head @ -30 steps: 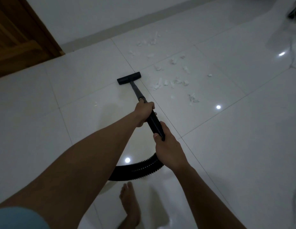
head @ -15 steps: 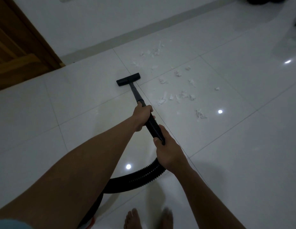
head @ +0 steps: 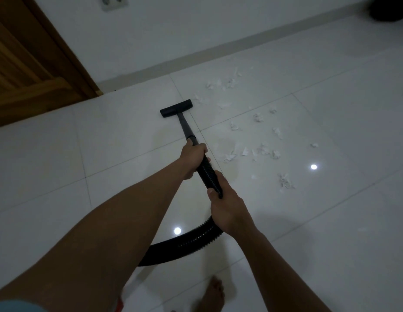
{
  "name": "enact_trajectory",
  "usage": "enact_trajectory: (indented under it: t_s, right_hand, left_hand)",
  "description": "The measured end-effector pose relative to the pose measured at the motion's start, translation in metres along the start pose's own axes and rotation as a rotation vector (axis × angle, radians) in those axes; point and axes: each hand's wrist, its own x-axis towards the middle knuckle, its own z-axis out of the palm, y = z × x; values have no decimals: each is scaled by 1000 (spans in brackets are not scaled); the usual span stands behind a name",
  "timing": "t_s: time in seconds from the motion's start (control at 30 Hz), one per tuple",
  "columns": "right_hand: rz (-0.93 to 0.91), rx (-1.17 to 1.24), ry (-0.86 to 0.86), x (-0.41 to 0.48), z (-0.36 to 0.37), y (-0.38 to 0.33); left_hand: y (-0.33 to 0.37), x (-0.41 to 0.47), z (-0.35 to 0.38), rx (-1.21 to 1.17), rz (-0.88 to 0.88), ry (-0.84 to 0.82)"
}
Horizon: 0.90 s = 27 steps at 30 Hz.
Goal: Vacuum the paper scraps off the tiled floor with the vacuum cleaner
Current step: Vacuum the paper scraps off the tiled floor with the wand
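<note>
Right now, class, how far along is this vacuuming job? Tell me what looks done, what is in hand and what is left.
Done: the tiled floor left of the nozzle looks clean. In hand: the left hand grips the wand, the right hand grips the hose, and the nozzle sits flat on the tile. Left: the paper scraps, scattered right of the nozzle.

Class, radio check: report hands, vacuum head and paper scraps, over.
Left hand and right hand both grip the hose. Vacuum head on the floor, just left of the paper scraps, scraps uncollected. Nothing between head and scraps.
</note>
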Motion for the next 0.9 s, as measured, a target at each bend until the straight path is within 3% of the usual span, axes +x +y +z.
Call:
enact_trajectory:
  t_s: [0.9]
  right_hand:
    - [22,-15,26,170,55,-134]
  left_hand:
    - [151,152,-74,25,-18,-24]
